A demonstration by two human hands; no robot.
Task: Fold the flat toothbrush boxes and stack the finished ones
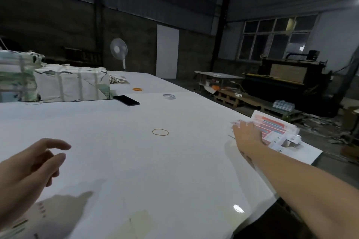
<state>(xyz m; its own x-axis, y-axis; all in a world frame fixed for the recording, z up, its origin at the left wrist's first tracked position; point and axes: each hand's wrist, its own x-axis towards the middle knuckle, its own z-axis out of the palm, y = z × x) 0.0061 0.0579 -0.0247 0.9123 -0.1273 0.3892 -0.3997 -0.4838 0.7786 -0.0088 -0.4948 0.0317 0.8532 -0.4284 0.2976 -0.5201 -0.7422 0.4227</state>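
A stack of flat toothbrush boxes, white with red and blue print, lies at the right edge of the white table. My right hand is stretched out flat on the stack's left end, fingers spread; whether it grips a box I cannot tell. My left hand hovers above the table at the lower left, fingers loosely curled and apart, holding nothing. A faint printed sheet shows at the bottom left corner.
A rubber band lies mid-table. Farther back are a black phone, a tape roll, orange bands and strapped wrapped bundles at the left. The table edge drops off at the right, above pallets and debris.
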